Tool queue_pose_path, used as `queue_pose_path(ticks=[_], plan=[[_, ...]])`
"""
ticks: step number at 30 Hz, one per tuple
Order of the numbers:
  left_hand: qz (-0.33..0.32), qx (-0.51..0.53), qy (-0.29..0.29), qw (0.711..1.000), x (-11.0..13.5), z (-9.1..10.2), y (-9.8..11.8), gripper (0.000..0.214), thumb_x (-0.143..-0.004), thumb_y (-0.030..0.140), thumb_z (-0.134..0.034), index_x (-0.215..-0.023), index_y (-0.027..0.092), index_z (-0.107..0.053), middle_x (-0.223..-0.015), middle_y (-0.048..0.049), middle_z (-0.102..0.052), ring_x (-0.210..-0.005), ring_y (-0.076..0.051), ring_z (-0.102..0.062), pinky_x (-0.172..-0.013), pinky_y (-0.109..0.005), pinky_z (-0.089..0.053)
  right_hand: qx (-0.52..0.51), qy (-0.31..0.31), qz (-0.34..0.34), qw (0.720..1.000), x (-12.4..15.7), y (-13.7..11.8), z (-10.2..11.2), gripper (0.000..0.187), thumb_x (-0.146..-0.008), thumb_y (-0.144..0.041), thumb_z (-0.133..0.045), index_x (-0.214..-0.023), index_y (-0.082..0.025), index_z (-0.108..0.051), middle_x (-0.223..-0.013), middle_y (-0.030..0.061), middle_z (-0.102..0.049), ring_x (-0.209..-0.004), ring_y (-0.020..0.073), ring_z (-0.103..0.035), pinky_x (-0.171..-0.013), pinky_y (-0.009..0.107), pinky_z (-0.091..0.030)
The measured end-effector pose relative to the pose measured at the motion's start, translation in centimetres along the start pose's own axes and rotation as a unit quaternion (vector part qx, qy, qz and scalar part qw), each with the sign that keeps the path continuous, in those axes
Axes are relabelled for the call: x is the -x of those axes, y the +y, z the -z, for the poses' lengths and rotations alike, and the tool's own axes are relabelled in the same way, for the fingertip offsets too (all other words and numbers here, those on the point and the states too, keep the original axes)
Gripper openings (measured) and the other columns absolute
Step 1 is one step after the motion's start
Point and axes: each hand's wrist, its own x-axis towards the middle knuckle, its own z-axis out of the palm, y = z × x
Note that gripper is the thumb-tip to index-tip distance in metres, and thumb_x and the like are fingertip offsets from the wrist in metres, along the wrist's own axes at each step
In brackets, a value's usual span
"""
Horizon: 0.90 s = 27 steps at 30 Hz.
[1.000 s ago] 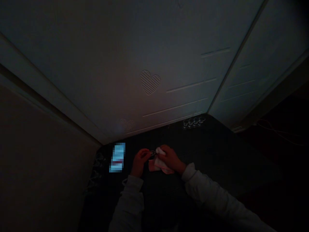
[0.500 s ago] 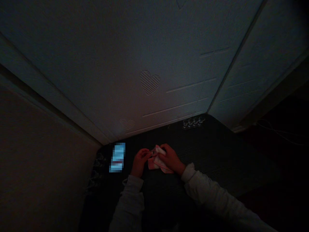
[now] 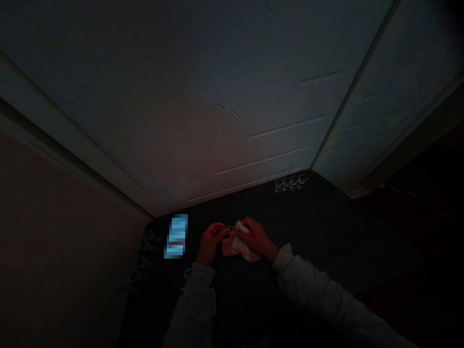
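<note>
Pink and white cloth (image 3: 242,251) is gripped in the right hand (image 3: 258,239), with a pale fold pinched up between thumb and fingers and the rest draped down toward the near side of the dark tabletop (image 3: 326,237). By the left hand (image 3: 209,241), a small clear glass piece (image 3: 229,229) is pinched at the fingertips; it is held between the two hands, its right end met by the cloth. In the dim light its shape is poorly shown, though a little stemmed glass is suggested. Both grips are closed, the left on the glass piece and the right on the cloth. The wrists are covered by light grey sleeves (image 3: 319,282).

At the far edge of the tabletop, to the right of the hands, a row of stemmed glasses (image 3: 287,181) is lined up close to a pale wall panel (image 3: 145,106). More clear glassware (image 3: 148,238) is faintly seen along the left edge. Between that glassware and the left hand, a bright blue pixelated rectangle (image 3: 176,237) is set. The panel is marked with a ribbed heart (image 3: 224,123) and grooved lines. At far right, a thin cable (image 3: 416,195) is seen in shadow.
</note>
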Motion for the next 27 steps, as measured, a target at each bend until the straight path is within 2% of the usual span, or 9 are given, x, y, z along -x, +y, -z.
queue_pose_path(ticks=[7,11,18,24,27], plan=[[0.003,0.017,0.005,1.0,-0.12,0.13,-0.22,0.029,-0.059,0.025,-0.066,-0.085,0.017,-0.057,-0.082,-0.0034,-0.065,-0.08,-0.017,-0.059,-0.076,-0.031,-0.042,-0.032,-0.002,-0.016,0.999,0.01,-0.27,0.34,0.012,-0.079,-0.027,-0.044,-0.077,-0.017,-0.048,-0.07,-0.001,-0.046,-0.063,0.0113,-0.044,-0.056,0.022,-0.034],[0.01,0.023,-0.013,1.0,-0.07,0.2,-0.16,0.028,-0.059,0.022,-0.066,-0.085,0.017,-0.056,-0.082,-0.0032,-0.064,-0.08,-0.017,-0.059,-0.075,-0.03,-0.043,-0.04,-0.007,-0.025,0.999,-0.04,-0.35,0.34,0.014,-0.08,-0.028,-0.043,-0.085,-0.017,-0.049,-0.076,0.0007,-0.051,-0.068,0.0123,-0.048,-0.059,0.022,-0.036],[0.0,0.01,-0.049,0.999,0.04,0.33,-0.06,0.028,-0.059,0.02,-0.066,-0.086,0.016,-0.057,-0.085,-0.0026,-0.063,-0.083,-0.016,-0.057,-0.077,-0.029,-0.042,-0.028,-0.037,-0.058,0.997,0.08,-0.4,0.39,0.025,-0.081,-0.034,-0.043,-0.098,-0.016,-0.044,-0.078,0.0028,-0.055,-0.065,0.0125,-0.051,-0.055,0.021,-0.037],[0.008,0.01,-0.055,0.998,0.0,0.33,-0.32,0.03,-0.059,0.019,-0.066,-0.087,0.016,-0.056,-0.086,-0.0039,-0.063,-0.083,-0.017,-0.058,-0.077,-0.03,-0.043,0.014,-0.07,-0.031,0.997,-0.03,-0.02,0.12,0.021,-0.085,-0.035,-0.036,-0.087,-0.017,-0.047,-0.07,0.001,-0.054,-0.061,0.0121,-0.051,-0.052,0.021,-0.034],[0.013,0.003,-0.05,0.999,0.03,0.21,-0.21,0.031,-0.058,0.02,-0.066,-0.087,0.016,-0.056,-0.085,-0.0043,-0.063,-0.082,-0.017,-0.058,-0.077,-0.031,-0.042,0.044,-0.068,-0.02,0.997,-0.11,0.06,0.0,0.02,-0.086,-0.033,-0.034,-0.083,-0.017,-0.046,-0.069,0.0009,-0.054,-0.061,0.0121,-0.051,-0.053,0.021,-0.034]])
